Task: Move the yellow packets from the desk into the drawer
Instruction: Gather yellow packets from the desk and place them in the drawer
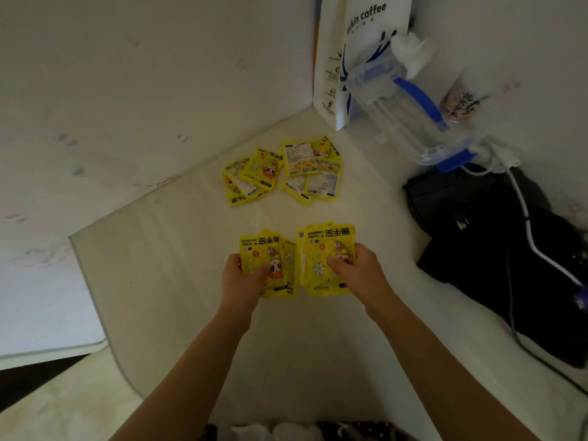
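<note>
Holding one stack per hand, left hand [243, 275] and right hand [356, 268] keep fingers pinching packets [329, 249]; squeeze firmly so none slide. More lie on the surface [178, 281]; drawer unseen.

Your left hand [243, 275] and right hand [356, 270] are covering the lower parts of both packet stacks [327, 246], so counts are unreadable. Far pile [283, 171] print is blurring out. Black bag [496, 249] is running off the right edge. Drawer isn't showing.
</note>
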{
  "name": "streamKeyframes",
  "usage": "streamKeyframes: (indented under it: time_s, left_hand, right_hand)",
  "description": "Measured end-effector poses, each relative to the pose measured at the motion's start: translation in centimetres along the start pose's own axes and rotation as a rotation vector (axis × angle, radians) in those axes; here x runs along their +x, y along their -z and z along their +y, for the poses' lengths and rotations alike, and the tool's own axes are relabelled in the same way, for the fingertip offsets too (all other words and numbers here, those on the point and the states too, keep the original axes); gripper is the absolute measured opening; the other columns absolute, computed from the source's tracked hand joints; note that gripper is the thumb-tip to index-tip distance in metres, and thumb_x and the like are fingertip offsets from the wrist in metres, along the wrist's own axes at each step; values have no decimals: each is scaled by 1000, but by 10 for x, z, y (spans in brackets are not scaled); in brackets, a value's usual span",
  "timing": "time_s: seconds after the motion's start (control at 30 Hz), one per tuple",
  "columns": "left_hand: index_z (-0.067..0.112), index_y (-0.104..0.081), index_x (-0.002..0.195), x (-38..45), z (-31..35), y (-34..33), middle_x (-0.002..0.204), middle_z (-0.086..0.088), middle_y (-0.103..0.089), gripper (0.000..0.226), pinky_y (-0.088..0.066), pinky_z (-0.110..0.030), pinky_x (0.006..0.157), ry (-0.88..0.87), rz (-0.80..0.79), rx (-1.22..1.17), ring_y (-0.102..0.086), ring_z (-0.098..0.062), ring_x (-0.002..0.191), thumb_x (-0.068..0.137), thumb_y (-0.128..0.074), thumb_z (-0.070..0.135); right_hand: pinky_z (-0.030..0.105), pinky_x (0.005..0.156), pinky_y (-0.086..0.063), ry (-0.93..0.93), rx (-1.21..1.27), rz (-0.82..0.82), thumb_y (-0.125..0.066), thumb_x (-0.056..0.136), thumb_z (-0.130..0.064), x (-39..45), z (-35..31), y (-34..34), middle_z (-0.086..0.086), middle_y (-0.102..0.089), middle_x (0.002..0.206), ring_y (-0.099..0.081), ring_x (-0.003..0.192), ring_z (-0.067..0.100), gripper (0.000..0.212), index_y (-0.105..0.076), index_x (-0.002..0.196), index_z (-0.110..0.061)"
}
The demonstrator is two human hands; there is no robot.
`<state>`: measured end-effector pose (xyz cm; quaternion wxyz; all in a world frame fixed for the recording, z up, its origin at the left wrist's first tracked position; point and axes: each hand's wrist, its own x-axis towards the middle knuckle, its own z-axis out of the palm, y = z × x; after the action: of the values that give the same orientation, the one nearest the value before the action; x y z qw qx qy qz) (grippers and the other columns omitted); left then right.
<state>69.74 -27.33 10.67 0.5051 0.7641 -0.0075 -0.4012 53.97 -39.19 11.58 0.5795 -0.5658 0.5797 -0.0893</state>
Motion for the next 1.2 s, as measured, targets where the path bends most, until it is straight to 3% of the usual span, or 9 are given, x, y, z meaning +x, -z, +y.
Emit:
streamKeyframes:
  time_s: [0.2,0.43,0.6,0.93,1.03,1.2]
  left_hand:
    - [19,-55,89,-15,-27,38,93,-7,-69,19,-58,-52,76,-3,-70,32,-70,-28,84,84,-69,8]
    - [18,-56,90,-27,-60,97,92,-8,-69,19,-57,-57,75,-46,-220,139,-70,-30,85,81,-71,9]
    - [20,-55,87,-43,-74,124,92,-6,-67,20,-57,-57,77,-67,-289,195,-69,-32,89,82,-69,6]
    - [23,-56,87,-92,-106,111,93,-5,-67,21,-58,-51,78,-155,-564,455,-69,-29,88,81,-70,8]
    - [21,-56,87,-117,-123,99,91,-4,-67,20,-57,-42,72,-185,-648,536,-67,-28,87,81,-69,7]
    - [20,-58,86,-166,-159,80,92,-7,-70,21,-56,-44,76,-244,-785,668,-69,-26,85,78,-74,11]
  right_hand:
    - [45,84,-57,-47,58,79,-62,87,-21,-54,28,-39,7,-68,107,-68,94,24,25,-60,111,-16]
    - [52,82,-56,-94,119,228,-64,83,-25,-117,67,-91,7,-70,103,-69,91,28,24,-61,107,-18]
    - [51,81,-56,-139,127,333,-61,71,-38,-167,85,-112,7,-69,102,-67,92,29,41,-61,105,-16]
    - [49,79,-58,-263,303,515,-61,84,-24,-259,149,-114,9,-68,101,-68,90,25,26,-58,106,-11]
    - [39,74,-58,-304,387,598,-60,88,-18,-293,171,-111,8,-67,101,-66,87,23,21,-58,106,-8]
    - [53,81,-56,-338,475,737,-60,82,-21,-350,224,-106,8,-71,99,-68,90,28,24,-61,104,-13]
